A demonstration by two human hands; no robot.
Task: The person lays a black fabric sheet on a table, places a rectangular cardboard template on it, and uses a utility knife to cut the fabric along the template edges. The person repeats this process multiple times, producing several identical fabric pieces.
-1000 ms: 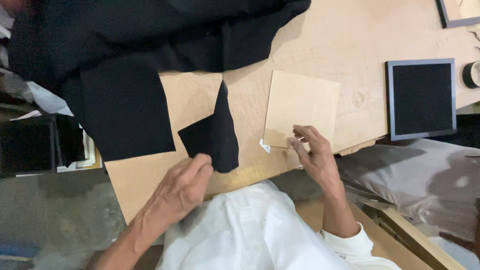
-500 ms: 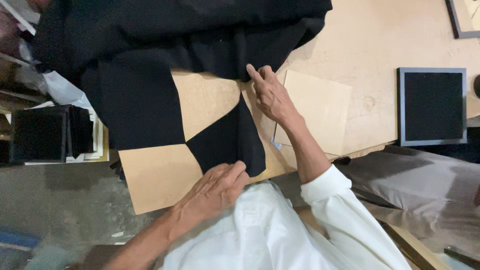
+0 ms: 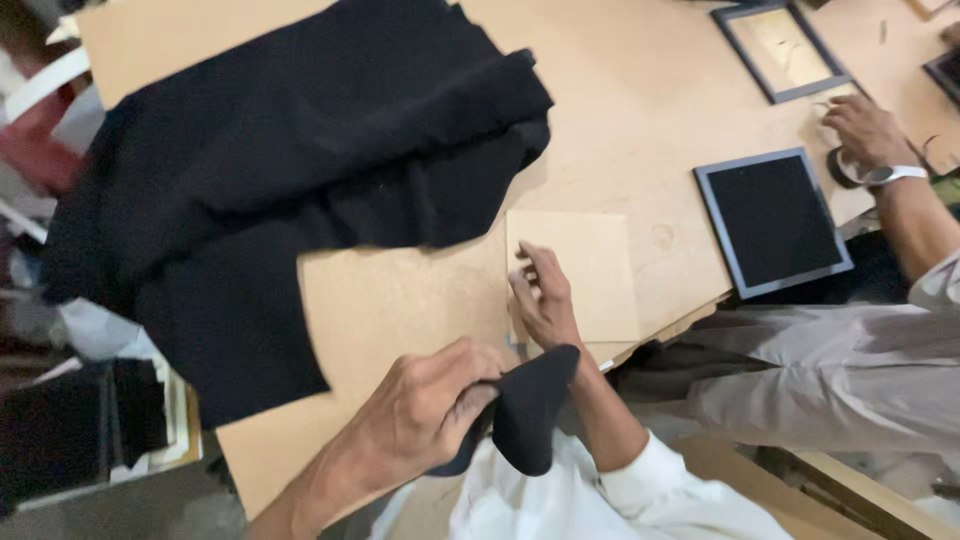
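Head view, looking down at a bench of pale board. Nearest the camera, the left hand is clenched on a small cut piece of black cloth, pinching it between thumb and fingers at the near bench edge; the piece hangs off the edge toward the person's white shirt. Just beyond, the right hand lies flat and released, fingers spread and grasping nothing, pressing on a square backing board that rests on the bench close to the edge. The cut piece and the backing board are near one another but apart; the cloth does not yet cover the board. Farther off to the left, a large sheet of black cloth lies spread and partly folded across the bench, one part draping over the left edge. To the right, a grey frame with a black panel lies flat, and beyond it a second grey frame holds a bare tan panel. A co-worker's hand, with a pale watch at the wrist, rests near these frames. Judged from this arrangement, a piece has been cut free of the sheet, while laying it on the board remains to be done.
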